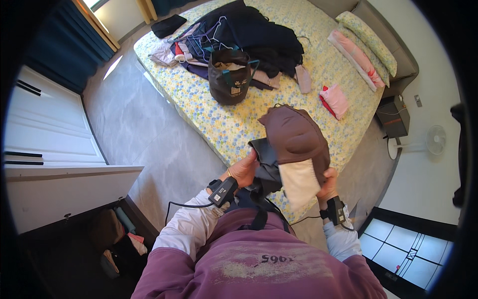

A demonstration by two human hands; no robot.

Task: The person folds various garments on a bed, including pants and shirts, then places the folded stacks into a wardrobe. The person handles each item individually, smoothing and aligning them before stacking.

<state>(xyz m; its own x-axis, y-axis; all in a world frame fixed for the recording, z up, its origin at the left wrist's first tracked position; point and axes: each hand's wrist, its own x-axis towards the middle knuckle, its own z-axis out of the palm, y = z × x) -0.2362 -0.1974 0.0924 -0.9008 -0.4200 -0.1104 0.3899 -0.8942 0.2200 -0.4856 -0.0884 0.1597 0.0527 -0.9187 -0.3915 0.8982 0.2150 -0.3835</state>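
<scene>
Between my hands, over the near corner of the bed, hangs a brown padded garment (297, 132) with a cream-coloured panel (300, 179) at its lower side. My right hand (328, 184) grips its right edge. My left hand (244, 170) has its thumb and fingers on a dark grey cloth (267, 159), which lies against the brown garment's left side. Where the two pieces meet is partly hidden. Beyond them, a dark fabric basket (229, 84) with teal handles stands upright on the bed, with light cloth inside.
Dark clothes (261, 33) and hangers (214, 35) are heaped behind the basket. A folded pink cloth (336, 100) lies on the flowered bedsheet (194, 101). Pillows (369, 45) rest at the headboard. An open cabinet (74, 239) at lower left holds clothes; a fan (435, 140) is at right.
</scene>
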